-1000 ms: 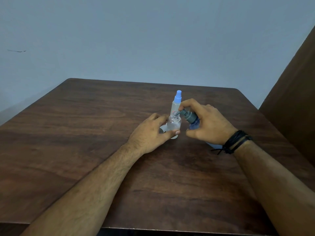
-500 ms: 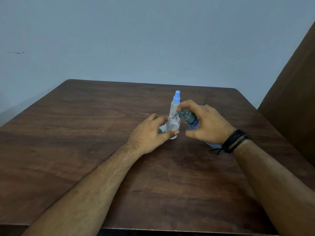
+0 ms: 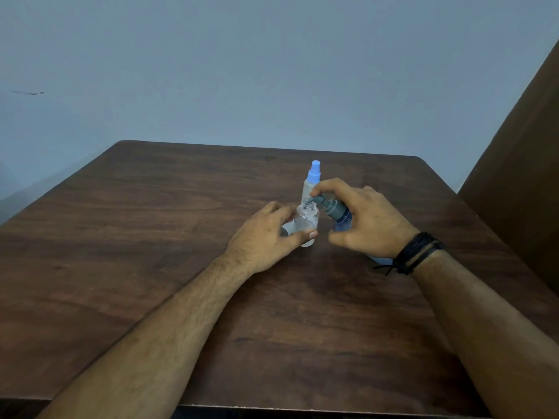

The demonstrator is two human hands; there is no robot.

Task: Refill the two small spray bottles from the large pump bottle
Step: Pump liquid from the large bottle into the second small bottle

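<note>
Here the right hand (image 3: pixel 372 222) grips the tilted pump bottle (image 3: pixel 338 211), nozzle pointing left into the upright open spray bottle (image 3: pixel 306 222) clasped by the left hand (image 3: pixel 266 237).

A plain indoor room, most likely in a home or a small office, though nothing fixes which. A dark brown wooden tabletop (image 3: pixel 151 237) with rounded far corners stands against a bare, pale blue-grey painted wall (image 3: pixel 272 71), which carries only a small dark mark (image 3: pixel 28 92) at the left. Beyond the tabletop's right edge rises a tall brown wooden panel (image 3: pixel 520 176), perhaps a door or cupboard side. The only goods on the tabletop are small household bottles (image 3: pixel 311 189), near its middle.
</note>
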